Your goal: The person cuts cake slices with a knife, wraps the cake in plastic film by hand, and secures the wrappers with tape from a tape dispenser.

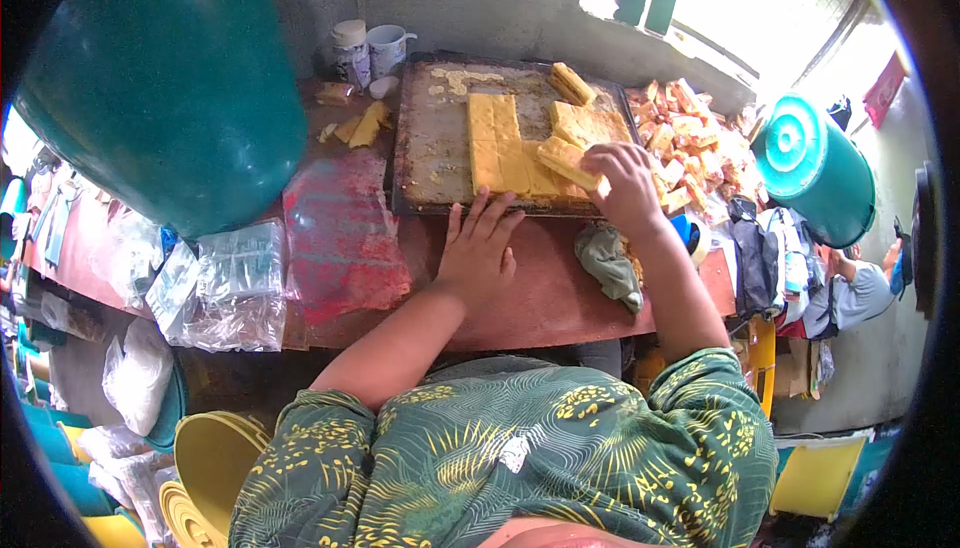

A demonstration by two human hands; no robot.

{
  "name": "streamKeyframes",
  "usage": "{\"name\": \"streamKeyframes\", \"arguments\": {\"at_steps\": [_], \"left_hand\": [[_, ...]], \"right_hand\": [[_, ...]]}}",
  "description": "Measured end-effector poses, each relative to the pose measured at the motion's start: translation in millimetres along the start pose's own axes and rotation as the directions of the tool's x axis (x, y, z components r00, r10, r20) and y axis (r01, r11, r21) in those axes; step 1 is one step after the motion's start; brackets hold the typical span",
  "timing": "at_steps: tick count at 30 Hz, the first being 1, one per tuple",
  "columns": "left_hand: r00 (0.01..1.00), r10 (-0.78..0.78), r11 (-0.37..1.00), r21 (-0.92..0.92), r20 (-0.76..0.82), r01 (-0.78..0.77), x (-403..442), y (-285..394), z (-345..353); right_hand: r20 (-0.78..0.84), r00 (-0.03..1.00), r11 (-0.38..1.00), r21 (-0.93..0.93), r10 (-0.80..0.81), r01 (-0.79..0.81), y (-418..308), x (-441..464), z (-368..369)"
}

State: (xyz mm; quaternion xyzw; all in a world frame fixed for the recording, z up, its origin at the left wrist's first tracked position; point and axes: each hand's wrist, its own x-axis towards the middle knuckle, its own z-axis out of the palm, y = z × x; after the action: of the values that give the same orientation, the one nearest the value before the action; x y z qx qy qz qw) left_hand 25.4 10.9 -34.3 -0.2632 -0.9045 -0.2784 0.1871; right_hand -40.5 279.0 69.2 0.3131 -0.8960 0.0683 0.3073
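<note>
Head view: A bench [480, 313] with a smooth, reddish-brown top is supporting a flat rectangular tray [428, 143]. The tray is showing a dark rim and a stained brown surface with pale crumb residue. To its left, a thin, wrinkled red plastic sheet [345, 238] is lying on the bench, with clear, glossy plastic bags [235, 288] beside it. To its right, a loose heap of wrapped pieces [690, 143] is spreading toward the wall. A crumpled grey-green cloth [607, 258] is lying near the tray's front edge.

A yellow slab [494, 133] is occupying the middle of the tray — matt, sponge-like, straight-sided and divided by cut lines into block sections. A separate yellow block [571, 84] is lying toward the tray's far right corner.

The right hand [622, 183] is gripping an elongated, layered yellow piece [566, 161] by its right end, above the tray's near right part. The left hand [482, 233] is holding nothing — its fingers are extending, slightly spread, with the fingertips lying at the slab's near edge.
</note>
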Motion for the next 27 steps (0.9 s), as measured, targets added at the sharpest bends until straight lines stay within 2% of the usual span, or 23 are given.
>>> {"name": "streamKeyframes", "arguments": {"at_steps": [1,3,4,6,7,9,10,11,13,14,17,19,21,22,23,26,27], "left_hand": [[1.0,0.001,1.0,-0.01,-0.008,-0.001,-0.3,-1.3,0.4],[0.988,0.059,0.994,-0.085,-0.143,-0.072,-3.4,-7.6,1.2],[0.974,0.083,0.987,-0.119,-0.211,-0.11,-5.0,-10.3,-2.5],[0.956,0.068,0.984,-0.141,-0.287,-0.112,-7.8,-18.5,-23.1],[0.945,0.059,0.982,-0.149,-0.322,-0.112,-10.4,-24.3,-39.2],[0.94,-0.054,0.996,-0.086,-0.338,0.026,-23.1,-43.0,-75.3],[0.927,-0.093,0.996,-0.025,-0.363,0.09,-31.3,-60.1,-88.6],[0.911,-0.128,0.987,0.036,-0.391,0.155,-40.4,-76.7,-101.1],[0.947,-0.254,0.939,0.185,-0.196,0.29,-67.8,-101.3,-121.4],[0.94,-0.326,0.9,0.27,-0.103,0.342,-78.4,-108.9,-128.2],[0.862,-0.497,0.867,0.011,0.101,0.498,-97.1,-133.0,-125.6],[0.876,-0.472,0.881,0.065,0.099,0.468,-95.2,-128.8,-128.6],[0.896,-0.436,0.896,0.128,0.082,0.425,-96.1,-123.2,-128.7],[0.912,-0.404,0.907,0.164,0.071,0.388,-96.4,-122.0,-127.7],[0.928,-0.368,0.915,0.2,0.064,0.35,-97.6,-122.5,-126.9],[0.907,-0.419,0.9,0.152,0.039,0.409,-97.7,-130.4,-123.7],[0.909,-0.414,0.905,0.127,0.045,0.406,-97.8,-136.0,-122.3]], "right_hand": [[0.002,1.0,1.0,0.006,0.023,-0.023,-6.4,-10.5,-4.8],[-0.059,0.993,0.994,0.055,0.102,-0.098,-12.4,-22.2,-4.9],[-0.095,0.964,0.963,0.127,0.25,-0.237,-19.7,-26.2,-3.9],[-0.136,0.838,0.831,0.285,0.528,-0.478,-32.2,-29.5,-2.4],[-0.026,0.795,0.766,0.286,0.606,-0.575,-32.6,-28.9,-8.3],[0.195,0.656,0.61,0.252,0.729,-0.752,-34.1,-26.2,-21.2],[0.223,0.656,0.602,0.269,0.721,-0.752,-26.8,-31.8,-17.5],[0.122,0.736,0.696,0.256,0.665,-0.671,-19.7,-38.3,-11.2],[-0.075,0.86,0.853,0.199,0.504,-0.482,-12.7,-46.0,0.4],[-0.11,0.867,0.867,0.187,0.486,-0.462,-13.7,-47.4,3.6],[-0.107,0.926,0.927,0.14,0.363,-0.347,-13.9,-50.8,11.7],[-0.065,0.926,0.928,-0.004,0.372,-0.373,-29.3,-46.4,0.8],[-0.04,0.923,0.924,-0.019,0.382,-0.383,-20.1,-53.5,6.7],[-0.019,0.921,0.922,0.0,0.388,-0.388,-15.1,-54.6,4.8],[-0.07,0.92,0.922,-0.001,0.387,-0.388,-14.0,-58.1,3.8],[-0.155,0.92,0.929,-0.031,0.361,-0.37,-19.8,-70.3,-14.8],[-0.128,0.859,0.868,0.112,0.496,-0.485,-25.1,-80.0,-16.4]]}}
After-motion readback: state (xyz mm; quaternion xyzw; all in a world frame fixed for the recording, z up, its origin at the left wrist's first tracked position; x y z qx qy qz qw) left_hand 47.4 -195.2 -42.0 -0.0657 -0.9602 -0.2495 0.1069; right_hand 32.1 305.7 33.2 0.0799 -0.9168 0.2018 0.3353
